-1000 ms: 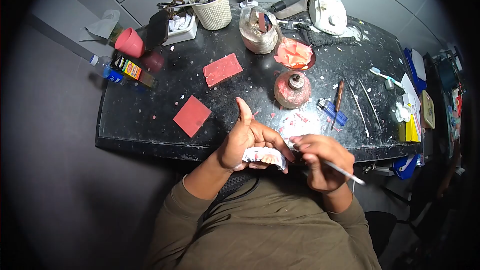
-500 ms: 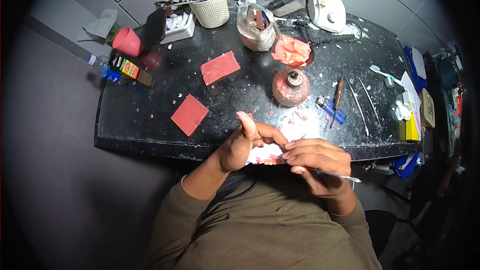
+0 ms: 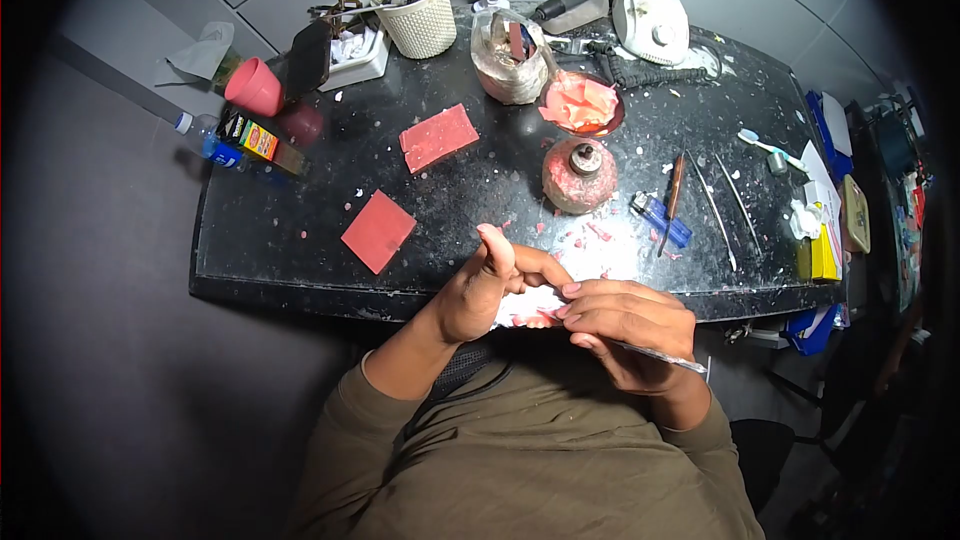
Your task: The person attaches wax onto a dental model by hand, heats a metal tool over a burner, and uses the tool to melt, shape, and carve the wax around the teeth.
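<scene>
A white dental cast with pink wax rests in my left hand, whose fingers curl behind it while the thumb points up. My right hand is closed on a thin metal tool; its handle sticks out to the right below the palm. The tool's tip is hidden by my right fingers, which touch the right side of the cast. Both hands are at the front edge of the black table, with pink wax scraps on the lit surface just beyond them.
Two pink wax sheets lie left. Behind my hands stand a round burner, a bowl of pink pieces and a jar. A blue lighter and slim tools lie right. A pink cup stands far left.
My right hand has come left onto the cast, and the tool's handle has swung to a flatter angle. The cast has tilted in my left hand, showing less of its teeth.
</scene>
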Demonstrator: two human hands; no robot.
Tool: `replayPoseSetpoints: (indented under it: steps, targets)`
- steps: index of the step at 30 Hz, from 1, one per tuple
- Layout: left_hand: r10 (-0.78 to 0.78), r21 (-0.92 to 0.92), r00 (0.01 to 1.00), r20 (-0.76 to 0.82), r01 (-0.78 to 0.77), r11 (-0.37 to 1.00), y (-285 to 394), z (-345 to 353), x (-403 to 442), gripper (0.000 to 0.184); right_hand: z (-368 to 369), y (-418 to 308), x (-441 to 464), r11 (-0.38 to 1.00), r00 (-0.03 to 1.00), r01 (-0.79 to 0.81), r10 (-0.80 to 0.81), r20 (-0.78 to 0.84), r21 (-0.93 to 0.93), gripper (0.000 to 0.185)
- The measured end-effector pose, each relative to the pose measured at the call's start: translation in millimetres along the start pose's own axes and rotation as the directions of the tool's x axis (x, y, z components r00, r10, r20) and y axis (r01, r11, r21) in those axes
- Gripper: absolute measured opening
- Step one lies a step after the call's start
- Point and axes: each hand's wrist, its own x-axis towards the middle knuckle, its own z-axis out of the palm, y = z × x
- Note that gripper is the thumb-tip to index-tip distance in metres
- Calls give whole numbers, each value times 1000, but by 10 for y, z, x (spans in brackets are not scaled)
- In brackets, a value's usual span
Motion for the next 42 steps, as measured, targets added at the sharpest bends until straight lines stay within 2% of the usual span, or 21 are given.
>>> replayPoseSetpoints:
  steps: [2,4,8,10,17,19,20,22,25,29,32,36,38,42]
  targets:
    - [0,70,1000,2,0,998,10,-3,-2,114,-4,-6,2,1000,1000,7,-7,2,-9,19]
    - [-16,-20,1000,-10,16,1000,-42,14,-18,114,-11,-16,3,1000,1000,-6,6,5,-8,19]
    - [-2,-69,1000,-16,1,998,-73,7,-27,115,-17,-24,-8,1000,1000,-13,13,5,3,18]
    - [-49,-100,998,34,52,994,-13,-12,-26,116,-23,-35,-3,1000,1000,-20,20,13,9,17]
    - [-76,-204,996,39,83,975,32,23,-28,116,-11,-49,6,997,999,-34,34,0,68,15]
    - [-137,-371,990,-18,120,921,27,76,-36,116,-10,-44,-3,993,999,-44,45,-6,107,14]
    - [-137,-372,990,-18,120,921,8,59,-44,116,-10,-45,-3,993,999,-45,46,-6,107,14]
    - [-94,-471,991,91,126,873,-36,9,-61,111,-13,-49,-3,992,999,-48,49,-8,121,14]
    - [-80,-561,990,120,134,817,-23,24,-46,110,20,-35,-23,991,999,-30,36,-40,133,14]
    - [-84,-615,984,157,164,771,-59,14,-40,109,41,-31,-29,999,1000,20,-19,-18,50,15]
    - [-70,-674,977,200,189,714,-77,6,-41,108,91,17,-92,991,990,131,-133,-53,-37,21]
    - [-57,-741,980,188,180,647,-68,26,-24,111,108,12,-121,989,990,137,-139,-37,-55,22]
    - [-47,-753,984,172,162,637,-80,32,-19,115,132,37,-153,995,992,95,-93,-90,17,19]
    - [-126,-695,984,129,180,696,-47,48,-29,115,83,2,-98,987,997,-18,29,-70,157,12]
